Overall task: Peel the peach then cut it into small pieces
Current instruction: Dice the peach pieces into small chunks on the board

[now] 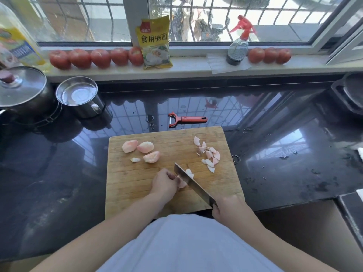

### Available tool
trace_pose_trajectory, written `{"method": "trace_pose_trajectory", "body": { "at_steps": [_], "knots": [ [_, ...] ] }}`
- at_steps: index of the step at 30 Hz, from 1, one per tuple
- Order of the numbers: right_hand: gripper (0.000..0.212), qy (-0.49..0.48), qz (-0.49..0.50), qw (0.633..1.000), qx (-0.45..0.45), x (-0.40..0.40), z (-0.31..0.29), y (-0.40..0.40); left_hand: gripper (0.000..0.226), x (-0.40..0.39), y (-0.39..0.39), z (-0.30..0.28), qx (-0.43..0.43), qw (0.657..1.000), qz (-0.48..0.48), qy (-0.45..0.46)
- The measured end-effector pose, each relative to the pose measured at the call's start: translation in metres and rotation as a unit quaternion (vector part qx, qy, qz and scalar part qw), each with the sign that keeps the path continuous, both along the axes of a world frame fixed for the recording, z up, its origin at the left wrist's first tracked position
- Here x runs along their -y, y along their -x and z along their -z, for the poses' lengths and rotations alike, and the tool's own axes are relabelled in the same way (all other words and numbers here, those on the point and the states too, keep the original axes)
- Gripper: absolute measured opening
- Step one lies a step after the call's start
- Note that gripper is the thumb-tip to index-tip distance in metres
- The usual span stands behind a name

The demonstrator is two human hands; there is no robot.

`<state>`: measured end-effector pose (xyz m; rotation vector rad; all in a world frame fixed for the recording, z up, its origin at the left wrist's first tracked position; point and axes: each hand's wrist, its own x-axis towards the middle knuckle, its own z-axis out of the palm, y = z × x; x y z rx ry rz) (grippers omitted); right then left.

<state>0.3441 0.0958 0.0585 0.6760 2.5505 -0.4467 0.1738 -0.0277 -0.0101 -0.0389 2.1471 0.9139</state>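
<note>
Three large peeled peach wedges (145, 151) sit uncut at the far left of the wooden cutting board (137, 185), with one small offcut (135, 159) just beside them; a scatter of cut pieces (209, 155) lies at the far right. Board rests on a dark glossy surface (294, 163). Red peeler (186, 120) lies idle on the surface just beyond the board, so peeling is judged complete and dicing roughly a quarter to a half done. Left hand (164, 183) is curled narrow, fingertips pinning a peach wedge (182, 183) against the board. Right hand (227, 208) is closed around the handle of a cleaver (193, 183), blade angled from near right toward far left, its flat side touching the held wedge. A couple of slices (190, 173) lie on the far side of the blade; whether they cling to the steel or rest on the board cannot be told from this angle. Step in hand: slicing this wedge into small pieces. To do it well, keep left fingertips tucked back with knuckles guiding the blade face, advance the left hand in even steps, cut straight down through the soft wet flesh without sawing, and push finished bits toward the right-hand pile. Risk: slippery fruit sliding under pressure near the fingers.
</note>
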Motion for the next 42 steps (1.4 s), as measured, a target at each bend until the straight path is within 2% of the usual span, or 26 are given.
{"method": "trace_pose_trajectory", "body": {
  "at_steps": [3,7,13,19,22,26,30,34,42],
  "knots": [
    [0.019,-0.006,0.009,1.0,0.016,-0.001,0.002,-0.003,0.009,-0.001,0.0,0.003,-0.002,1.0,0.003,0.004],
    [0.013,-0.011,-0.018,0.999,0.048,0.003,0.01,0.018,0.008,-0.001,0.003,0.003,-0.01,1.0,0.017,0.01],
    [0.019,0.005,-0.004,1.0,0.012,0.008,0.022,0.033,0.007,0.0,0.003,0.002,-0.016,0.999,0.029,0.001],
    [0.022,-0.009,0.124,0.991,-0.051,-0.014,0.018,0.021,0.006,0.003,-0.001,0.004,-0.023,1.0,0.009,-0.015],
    [0.025,-0.025,0.145,0.988,-0.053,-0.035,0.003,0.03,0.009,0.005,-0.004,0.003,-0.019,0.999,-0.009,-0.044],
    [0.026,0.001,0.131,0.989,-0.07,-0.031,-0.01,0.027,0.012,0.011,-0.009,0.002,0.013,0.997,-0.048,-0.054],
    [0.033,0.041,0.096,0.993,-0.054,-0.008,-0.009,0.016,0.018,0.014,-0.01,-0.01,0.122,0.987,-0.096,-0.043],
    [0.023,0.009,0.046,0.998,-0.047,0.003,-0.001,0.014,0.024,0.011,-0.015,-0.022,0.18,0.979,-0.079,-0.058],
    [0.021,-0.004,0.014,0.999,-0.046,0.004,0.004,0.004,0.034,0.009,-0.017,-0.023,0.179,0.981,-0.06,-0.053]
  ]
}}
